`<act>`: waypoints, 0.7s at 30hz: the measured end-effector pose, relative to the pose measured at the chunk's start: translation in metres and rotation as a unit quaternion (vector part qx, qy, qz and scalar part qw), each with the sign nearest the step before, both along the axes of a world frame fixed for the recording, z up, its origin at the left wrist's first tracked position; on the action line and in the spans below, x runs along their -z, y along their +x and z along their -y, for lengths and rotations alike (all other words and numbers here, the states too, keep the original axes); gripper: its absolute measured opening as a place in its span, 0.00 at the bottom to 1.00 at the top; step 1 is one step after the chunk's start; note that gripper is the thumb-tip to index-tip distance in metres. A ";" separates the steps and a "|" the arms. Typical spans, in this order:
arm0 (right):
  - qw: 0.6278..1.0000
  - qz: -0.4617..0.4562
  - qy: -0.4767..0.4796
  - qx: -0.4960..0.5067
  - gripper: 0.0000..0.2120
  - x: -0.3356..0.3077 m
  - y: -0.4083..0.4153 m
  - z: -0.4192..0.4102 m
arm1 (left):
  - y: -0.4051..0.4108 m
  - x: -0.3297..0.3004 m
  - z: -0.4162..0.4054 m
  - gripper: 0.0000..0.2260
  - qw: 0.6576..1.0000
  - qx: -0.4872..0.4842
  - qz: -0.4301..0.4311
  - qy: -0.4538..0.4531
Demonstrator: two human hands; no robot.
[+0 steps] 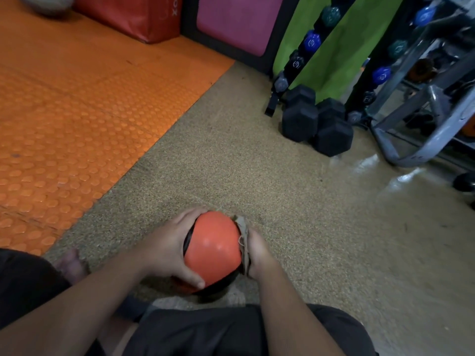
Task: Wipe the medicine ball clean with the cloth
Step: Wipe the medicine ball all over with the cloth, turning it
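The wiping looks partly done, I think; the medicine ball (213,249) has a shiny orange top, but I cannot tell how much is clean; the underside seems left to do. The ball sits low in the middle, held above the floor (257,176); the left hand (164,249) curls round its nine o'clock side; the right hand (258,253) presses the cloth (243,242) flat at three o'clock, its fingers hidden. At one o'clock a rack (303,60) holds small dumbbells (311,41).

Dim, soft, wide-angle view; glare on the floor (401,176) at right.
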State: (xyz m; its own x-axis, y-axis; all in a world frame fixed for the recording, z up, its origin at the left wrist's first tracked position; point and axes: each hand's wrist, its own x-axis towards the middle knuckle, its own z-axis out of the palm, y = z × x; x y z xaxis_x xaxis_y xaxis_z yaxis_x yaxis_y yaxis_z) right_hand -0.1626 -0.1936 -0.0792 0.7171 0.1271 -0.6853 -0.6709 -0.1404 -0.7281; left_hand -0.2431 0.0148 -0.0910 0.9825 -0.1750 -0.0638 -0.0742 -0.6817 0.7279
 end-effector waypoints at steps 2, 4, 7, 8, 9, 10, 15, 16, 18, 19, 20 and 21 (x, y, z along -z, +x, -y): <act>0.999 -0.052 0.010 0.009 0.31 0.003 -0.002 0.007 | -0.003 -0.001 -0.003 0.71 1.000 -0.003 -0.020 -0.017; 0.998 -0.059 0.010 0.027 0.29 0.002 -0.006 0.002 | -0.004 -0.003 -0.007 0.71 0.998 -0.022 -0.052 -0.040; 0.998 -0.011 0.037 0.049 0.26 0.005 -0.011 -0.002 | -0.007 0.000 -0.011 0.71 0.999 -0.015 -0.027 -0.042; 0.997 0.014 0.054 0.055 0.23 0.001 -0.013 -0.001 | -0.007 0.002 -0.011 0.72 0.999 -0.011 -0.012 -0.035; 0.995 0.044 0.064 0.065 0.21 -0.004 -0.015 0.001 | -0.006 0.005 -0.011 0.72 0.999 -0.010 -0.009 -0.034; 0.992 0.090 0.062 0.064 0.18 -0.007 -0.016 0.003 | -0.004 0.008 -0.010 0.71 0.999 -0.014 -0.020 -0.049; 0.845 0.454 -0.247 -0.138 0.22 0.002 -0.033 -0.001 | 0.012 0.020 -0.003 0.64 0.987 -0.052 -0.014 -0.154; 0.790 0.493 -0.312 -0.185 0.26 0.005 -0.039 -0.006 | 0.013 0.021 -0.003 0.64 0.986 -0.053 -0.006 -0.156; 0.696 0.528 -0.406 -0.268 0.28 0.000 -0.053 -0.019 | 0.013 0.028 -0.006 0.64 0.986 -0.045 0.006 -0.159; 0.654 0.542 -0.426 -0.313 0.27 -0.003 -0.058 -0.023 | 0.013 0.032 -0.008 0.64 0.986 -0.038 0.016 -0.160; 0.607 0.562 -0.433 -0.357 0.27 -0.008 -0.062 -0.026 | 0.012 0.036 -0.011 0.63 0.986 -0.032 0.024 -0.160; 0.566 0.584 -0.428 -0.395 0.26 -0.012 -0.061 -0.024 | 0.011 0.040 -0.014 0.62 0.986 -0.026 0.026 -0.162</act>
